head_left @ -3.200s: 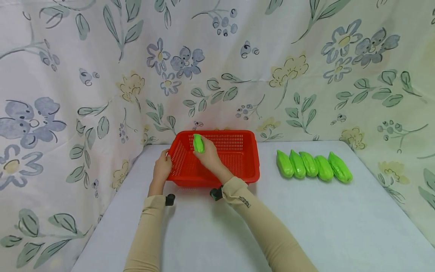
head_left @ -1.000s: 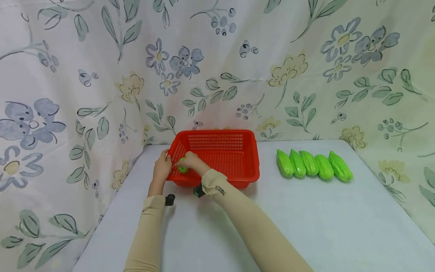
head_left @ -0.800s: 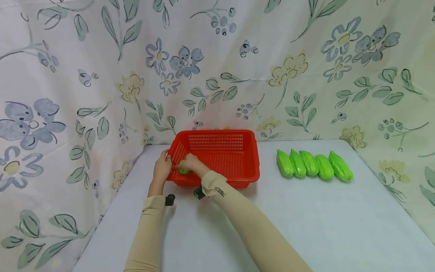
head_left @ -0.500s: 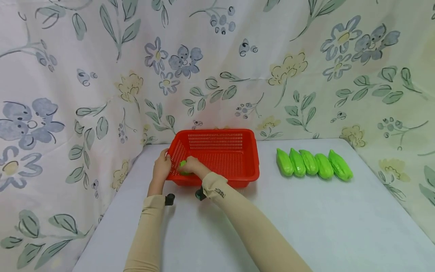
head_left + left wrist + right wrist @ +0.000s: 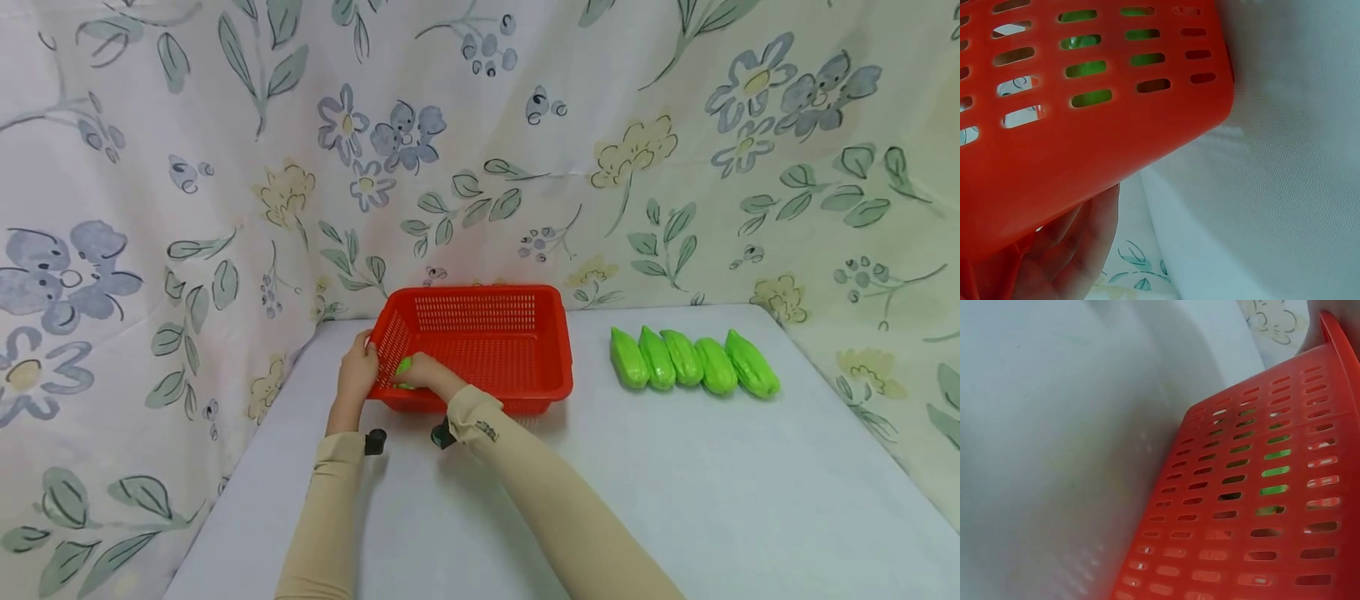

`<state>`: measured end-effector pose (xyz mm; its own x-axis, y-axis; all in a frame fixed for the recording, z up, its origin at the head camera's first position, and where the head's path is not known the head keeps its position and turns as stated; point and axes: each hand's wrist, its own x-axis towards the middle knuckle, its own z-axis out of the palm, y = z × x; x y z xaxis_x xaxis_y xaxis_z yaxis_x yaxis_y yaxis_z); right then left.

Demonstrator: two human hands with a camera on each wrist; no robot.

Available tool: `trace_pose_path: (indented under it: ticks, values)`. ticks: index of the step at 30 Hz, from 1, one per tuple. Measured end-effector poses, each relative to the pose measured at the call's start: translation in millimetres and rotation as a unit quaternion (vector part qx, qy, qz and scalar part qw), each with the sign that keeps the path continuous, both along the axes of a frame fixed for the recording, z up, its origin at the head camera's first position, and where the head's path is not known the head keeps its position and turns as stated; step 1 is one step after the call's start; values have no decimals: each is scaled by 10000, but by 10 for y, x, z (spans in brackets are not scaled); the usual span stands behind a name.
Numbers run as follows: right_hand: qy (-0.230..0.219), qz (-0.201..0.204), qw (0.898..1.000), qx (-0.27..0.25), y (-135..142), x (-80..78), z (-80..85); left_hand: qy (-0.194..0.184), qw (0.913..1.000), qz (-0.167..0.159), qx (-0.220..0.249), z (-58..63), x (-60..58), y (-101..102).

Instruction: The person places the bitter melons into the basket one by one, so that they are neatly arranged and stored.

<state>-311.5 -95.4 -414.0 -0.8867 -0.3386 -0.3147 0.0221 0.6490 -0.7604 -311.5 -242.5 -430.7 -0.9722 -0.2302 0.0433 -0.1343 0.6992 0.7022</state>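
Observation:
A red slotted plastic basket stands on the white table, near its back edge. My left hand grips the basket's left rim; in the left wrist view its fingers curl beneath the rim. Inside the basket's front left corner, my right hand holds a light-green bitter melon, mostly covered by the hand. Bits of green bitter melon show through the basket's slots in the left wrist view. Through the basket wall in the right wrist view, green shows too, while the right hand is largely hidden.
Several more light-green bitter melons lie side by side on the white table, right of the basket. A flower-printed cloth hangs close behind the basket and along the left side.
My right hand carried the bitter melon from above the basket's middle down into its front left corner. Lately it has shifted only slightly lower. The left hand stays on the rim.

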Motion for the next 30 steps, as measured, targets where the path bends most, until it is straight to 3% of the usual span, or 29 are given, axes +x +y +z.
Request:
trace_pose_path:
  ticks: [7,15,30]
  values:
    - [-261,145,9993,-208,-24,-98,-62,-9,10000,20,32,20,4,6]
    - [-254,294,9989,-267,2,-99,-67,65,10000,44,19,4,10,15]
    - [-162,-186,9983,-528,90,-103,-41,8,10000,14,-44,0,-6,4]
